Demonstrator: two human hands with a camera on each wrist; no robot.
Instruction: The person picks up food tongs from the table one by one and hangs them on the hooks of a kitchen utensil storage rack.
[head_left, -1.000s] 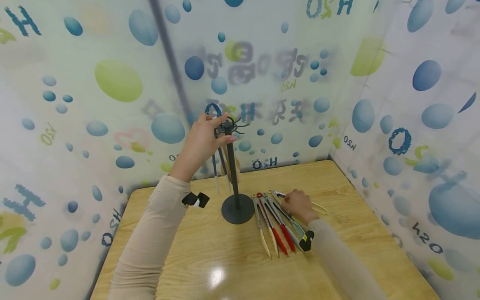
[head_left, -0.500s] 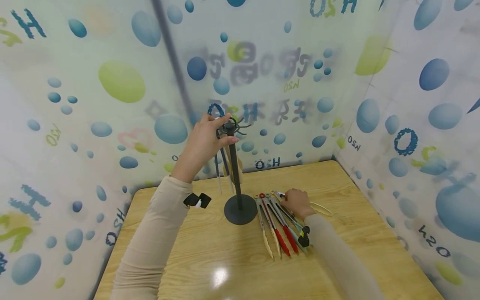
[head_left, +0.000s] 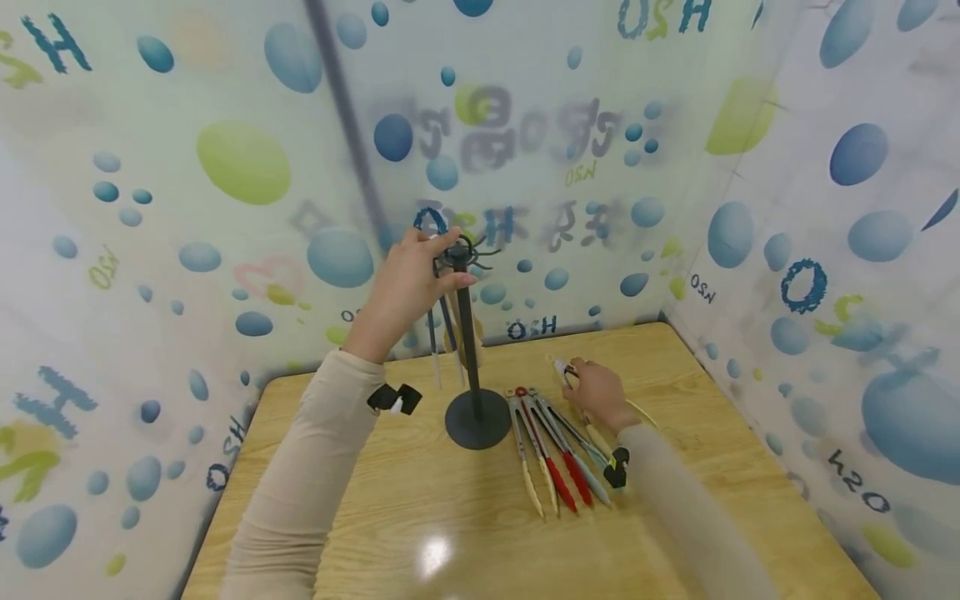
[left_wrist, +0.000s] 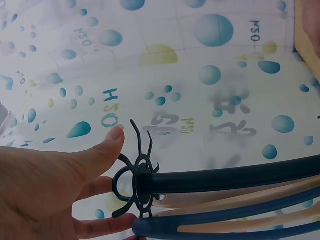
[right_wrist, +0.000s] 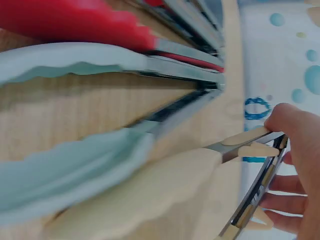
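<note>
My left hand (head_left: 405, 287) holds the top of a black hook stand (head_left: 468, 342), thumb on one side and fingers on the other. In the left wrist view a fingertip meets the end of the dark blue tongs (left_wrist: 200, 210) hanging from a hook; something beige hangs behind them. My right hand (head_left: 600, 393) grips metal tongs with cream tips (right_wrist: 150, 187) by their upper part, thumb on one arm and fingers on the other. The tongs' arms are spread, and their far end is partly hidden by the hand in the head view.
Several tongs lie fanned out right of the stand's round base (head_left: 477, 419), among them red-tipped tongs (head_left: 572, 479) and pale green-tipped tongs (right_wrist: 75, 62). The wooden table (head_left: 405, 508) meets patterned fabric walls (head_left: 525, 167) at the back and the right side.
My right hand has drawn the cream-tipped tongs slightly up and away from the row, and their top end has shifted. My left hand stays on the stand.
</note>
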